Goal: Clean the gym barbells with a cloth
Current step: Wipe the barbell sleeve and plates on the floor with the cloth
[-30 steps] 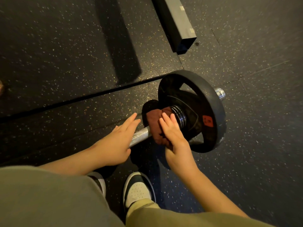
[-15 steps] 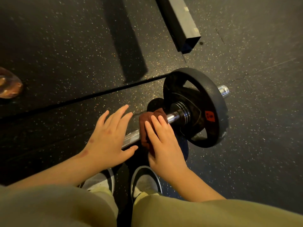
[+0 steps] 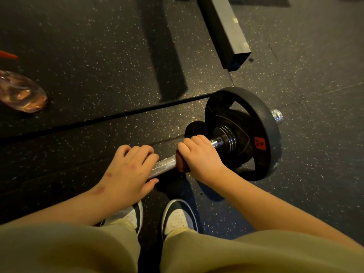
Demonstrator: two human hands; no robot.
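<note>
The bar [image 3: 163, 166] lay low over the floor [image 3: 98, 56], just in front of the person's shoes [image 3: 177, 215]. Its black plate [image 3: 263, 119] stood on the rubber at the right end, so the shaft was prob. kept a little off the ground and a hand could go all round it. The right hand [image 3: 201, 154] was curled tight round the cloth [image 3: 182, 165], a brown-red one, wrapped on the bar just beside the collar [image 3: 226, 139]; only a small edge of cloth showed under the fingers. I judge this hold was chosen b/c the cloth then touches the whole round of the steel in one stroke. The left hand [image 3: 128, 172] was on the knurled part, near the right hand but apart from it, w/ fingers bent over the top and thumb on the near side. It prob. gripped the bar to stop it rolling while the other hand rubbed.
</note>
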